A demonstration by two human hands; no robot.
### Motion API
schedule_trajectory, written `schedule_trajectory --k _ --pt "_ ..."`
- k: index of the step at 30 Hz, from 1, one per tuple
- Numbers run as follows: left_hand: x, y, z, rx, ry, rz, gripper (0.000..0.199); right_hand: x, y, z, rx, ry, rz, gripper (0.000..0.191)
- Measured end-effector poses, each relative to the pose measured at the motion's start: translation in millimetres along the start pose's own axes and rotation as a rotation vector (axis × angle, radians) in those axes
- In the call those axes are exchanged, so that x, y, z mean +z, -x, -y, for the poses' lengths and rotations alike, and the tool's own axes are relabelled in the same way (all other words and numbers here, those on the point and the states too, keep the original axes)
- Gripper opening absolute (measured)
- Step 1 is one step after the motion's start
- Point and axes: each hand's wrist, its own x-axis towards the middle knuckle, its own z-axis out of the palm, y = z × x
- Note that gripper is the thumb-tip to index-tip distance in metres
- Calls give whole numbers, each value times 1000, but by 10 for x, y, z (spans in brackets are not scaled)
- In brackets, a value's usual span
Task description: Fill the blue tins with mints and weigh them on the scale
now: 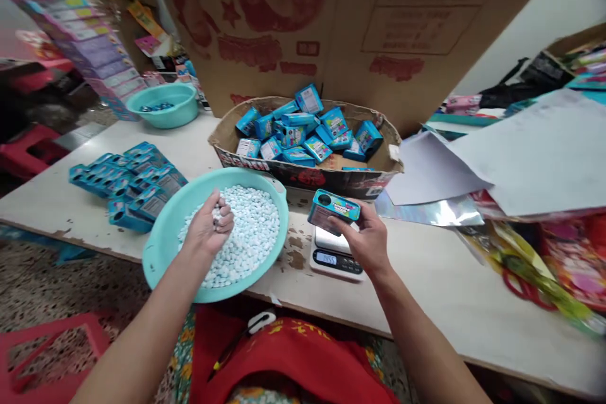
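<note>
Over a turquoise basin (161,246) my left hand (211,224) is closed around some small white candies. Many more pale candies (246,227) fill the basin beneath it. A small blue candy box (335,207) is gripped in my right hand (367,233), its dark round opening facing up. The box is above a small digital scale (336,262), whose lit display reads roughly 145; I cannot make out the last digits surely. My fingers cover part of the box and the scale's plate.
Behind the basin stands a cut-down carton (303,173) of blue boxes. More blue boxes (132,186) stand in rows on the left, near a smaller turquoise bowl (165,115). Papers (440,170) and red scissors (525,290) lie on the right. A large cardboard sheet (303,31) rises at the back.
</note>
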Motion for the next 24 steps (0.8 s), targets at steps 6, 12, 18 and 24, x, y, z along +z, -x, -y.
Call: schedule_trajectory --k 6,12,18,24 --pt "496 258 -121 367 56 133 40 679 -37 572 -271 87 345 29" --pt "437 105 7 604 -102 26 45 1066 -2 608 -264 190 389 29" --pt "398 68 -50 571 -79 37 46 1076 2 588 -218 190 409 32" --pt "463 133 -74 537 -100 104 42 1040 -5 541 -159 76 374 35"
